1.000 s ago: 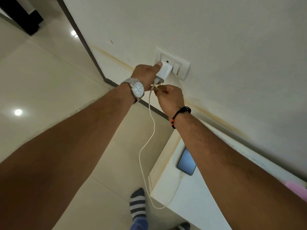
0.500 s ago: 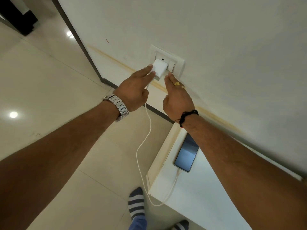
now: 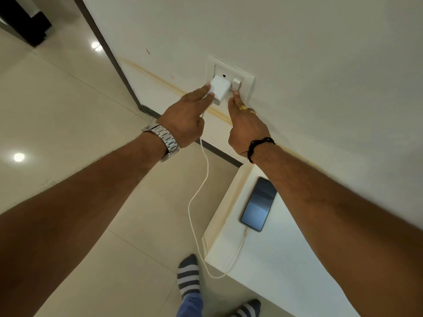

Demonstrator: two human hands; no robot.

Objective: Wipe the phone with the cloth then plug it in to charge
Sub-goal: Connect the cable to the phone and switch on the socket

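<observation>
one charger (image 3: 220, 89) in wall socket (image 3: 248, 82)

Glossy floor tiles (image 3: 68, 106); matt wall (image 3: 320, 65); metal watch band (image 3: 166, 140); charger (image 3: 219, 89) probably smooth plastic.

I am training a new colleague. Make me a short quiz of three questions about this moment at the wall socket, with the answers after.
1. True or false: the phone lies screen up on the white table, with the cable in its near end.
2. Which hand has a fingertip at the switch? A) left hand B) right hand
3. Fill in: the left hand touches the white ____ in the socket plate with straight fingers.

Key
1. True.
2. B, the right hand.
3. Charger.
</observation>
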